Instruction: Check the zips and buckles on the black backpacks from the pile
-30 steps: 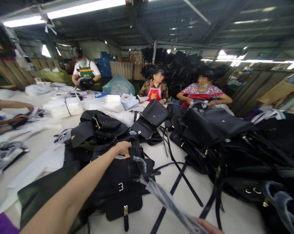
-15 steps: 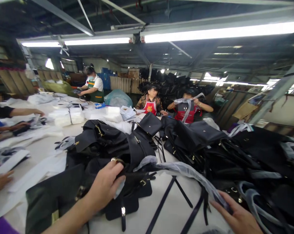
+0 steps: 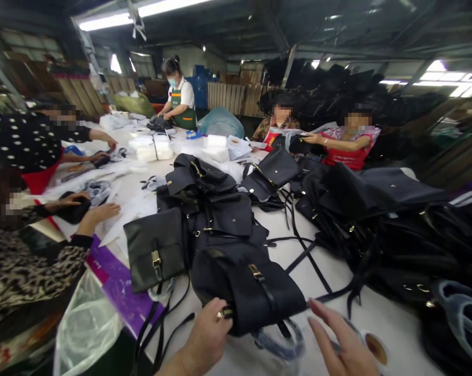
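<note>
A black backpack [image 3: 259, 292] with a flap and gold buckle lies on the table in front of me. My left hand [image 3: 208, 334] is closed on its near left edge, where a bit of gold-coloured metal shows at the fingers. A loop wrapped in clear plastic [image 3: 285, 344] sticks out from the bag's near side. Just right of the bag, my right hand [image 3: 340, 342] has its fingers apart and holds nothing. Beside that hand lies a brown tape roll [image 3: 376, 349], partly covered. A smaller black bag [image 3: 155, 250] with a gold buckle lies to the left.
Black bags with straps pile up at the right [image 3: 377, 209] and straight ahead [image 3: 216, 209]. Co-workers sit or stand around the table, two close on my left. A clear plastic bag [image 3: 87, 318] hangs at the left edge near a purple sheet [image 3: 122, 292]. White packets [image 3: 152, 149] lie farther back.
My view has turned left and down. My right hand has let go of the plastic-wrapped strap and opened. The backpack now lies closer, flap up, with my left hand on its edge.
</note>
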`<state>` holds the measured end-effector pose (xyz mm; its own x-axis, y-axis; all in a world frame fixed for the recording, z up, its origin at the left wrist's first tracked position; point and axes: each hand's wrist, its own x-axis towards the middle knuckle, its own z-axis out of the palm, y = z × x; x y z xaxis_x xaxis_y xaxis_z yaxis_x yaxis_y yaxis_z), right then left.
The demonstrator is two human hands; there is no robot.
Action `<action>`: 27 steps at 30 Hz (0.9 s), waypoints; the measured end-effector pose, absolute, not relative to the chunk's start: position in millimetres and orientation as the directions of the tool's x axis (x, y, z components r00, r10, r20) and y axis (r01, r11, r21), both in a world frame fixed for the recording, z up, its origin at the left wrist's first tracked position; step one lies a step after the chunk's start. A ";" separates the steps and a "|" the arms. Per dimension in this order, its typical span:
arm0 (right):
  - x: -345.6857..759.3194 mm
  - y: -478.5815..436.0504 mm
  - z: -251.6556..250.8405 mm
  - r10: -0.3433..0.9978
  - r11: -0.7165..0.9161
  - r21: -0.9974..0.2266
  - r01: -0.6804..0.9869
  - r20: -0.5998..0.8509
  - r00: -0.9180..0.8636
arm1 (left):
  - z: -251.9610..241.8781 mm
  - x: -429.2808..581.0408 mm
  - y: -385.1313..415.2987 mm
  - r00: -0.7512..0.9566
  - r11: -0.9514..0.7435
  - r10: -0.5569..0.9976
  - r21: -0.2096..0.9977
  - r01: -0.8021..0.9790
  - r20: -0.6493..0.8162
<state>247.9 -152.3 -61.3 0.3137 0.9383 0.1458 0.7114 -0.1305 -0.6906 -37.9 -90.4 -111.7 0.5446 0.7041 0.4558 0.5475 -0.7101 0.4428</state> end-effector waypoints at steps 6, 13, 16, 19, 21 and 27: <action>186.2 -105.6 -43.3 0.985 0.102 -0.574 0.813 0.170 -0.004 | -110.5 -46.5 -96.6 0.561 -0.663 0.737 0.563 0.493 0.377; 131.2 -129.2 -48.2 0.854 0.517 -0.497 0.697 0.248 -0.457 | -90.9 -61.6 -114.1 0.573 -0.552 0.765 0.758 0.348 0.294; 112.7 -132.8 -47.4 0.863 0.499 -0.560 0.661 0.249 -0.440 | -88.4 -68.1 -121.9 0.568 -0.471 0.789 0.824 0.315 0.234; 103.8 -128.0 -50.4 0.866 0.495 -0.561 0.663 0.252 -0.433 | -82.3 -70.0 -122.8 0.527 -0.414 0.822 0.862 0.293 0.215; 101.2 -122.3 -50.9 0.860 0.510 -0.551 0.661 0.292 -0.419 | -74.8 -67.2 -119.4 0.482 -0.357 0.857 0.884 0.302 0.181; 95.2 -103.5 -35.7 0.902 0.432 -0.692 0.579 0.317 -0.294 | -52.6 -55.6 -106.8 0.320 -0.046 0.945 0.939 0.342 -0.071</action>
<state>95.2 -103.5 -35.7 -0.2940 0.9018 0.3167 0.5786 0.4317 -0.6921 -55.6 -106.8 -52.6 0.3200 0.9448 -0.0707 0.3422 -0.0457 0.9385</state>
